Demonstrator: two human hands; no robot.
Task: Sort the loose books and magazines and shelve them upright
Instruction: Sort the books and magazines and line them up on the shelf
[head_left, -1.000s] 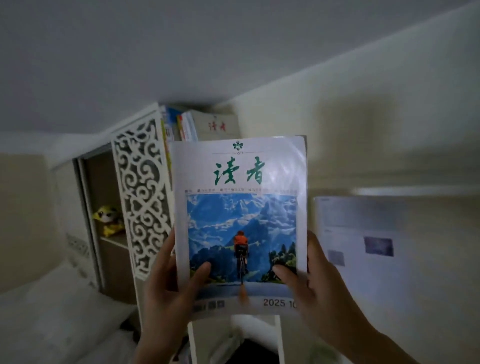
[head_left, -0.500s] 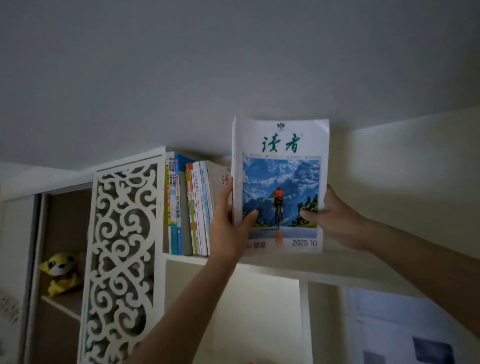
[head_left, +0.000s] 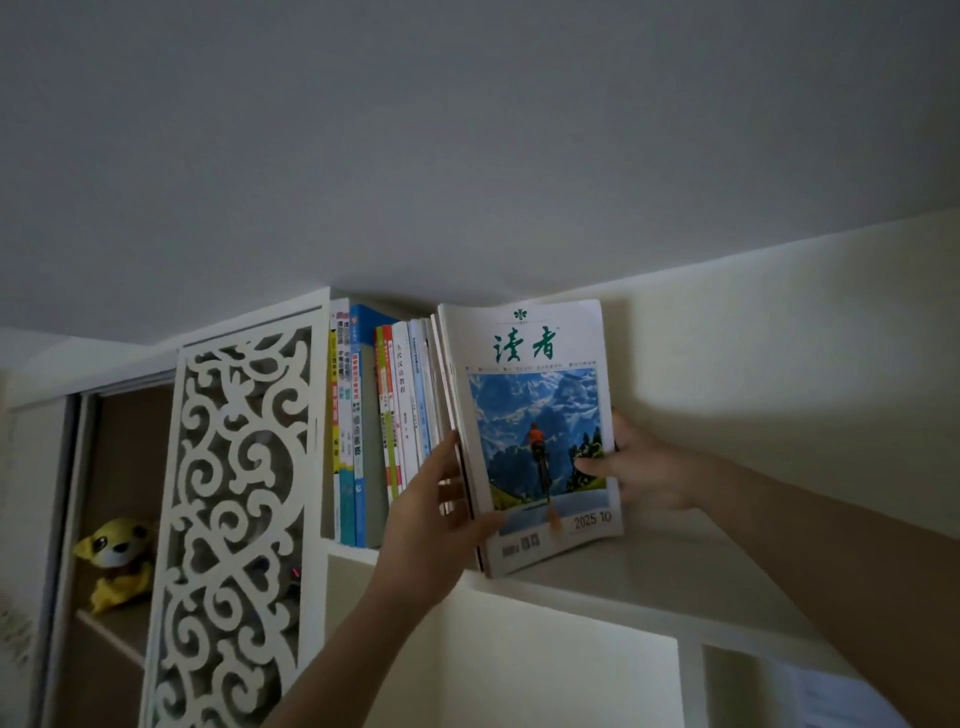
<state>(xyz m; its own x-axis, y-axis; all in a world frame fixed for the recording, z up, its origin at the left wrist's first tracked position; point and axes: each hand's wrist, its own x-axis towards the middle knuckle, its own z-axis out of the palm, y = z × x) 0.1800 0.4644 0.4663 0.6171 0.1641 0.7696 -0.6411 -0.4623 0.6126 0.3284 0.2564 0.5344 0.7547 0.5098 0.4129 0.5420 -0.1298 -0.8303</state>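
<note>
Magazine with white glossy cover, green Chinese title and a blue mountain picture with a cyclist (head_left: 535, 441) stands upright on the white wall shelf (head_left: 623, 577), lower edge on the board, leaning slightly left against the row of upright books with blue, green, orange and white spines (head_left: 384, 415). Left hand (head_left: 436, 514) grips the magazine at its lower spine edge: thumb curled onto the front cover near the bottom, fingers behind, between magazine and row. Right hand (head_left: 639, 467) pinches the right edge at mid-height: thumb flat on the cover picture, fingers hidden behind. White fretwork scroll panel (head_left: 239, 519) bounds the row on the left; beyond it, a yellow plush toy (head_left: 114, 561) sits in a brown cabinet compartment.
</note>
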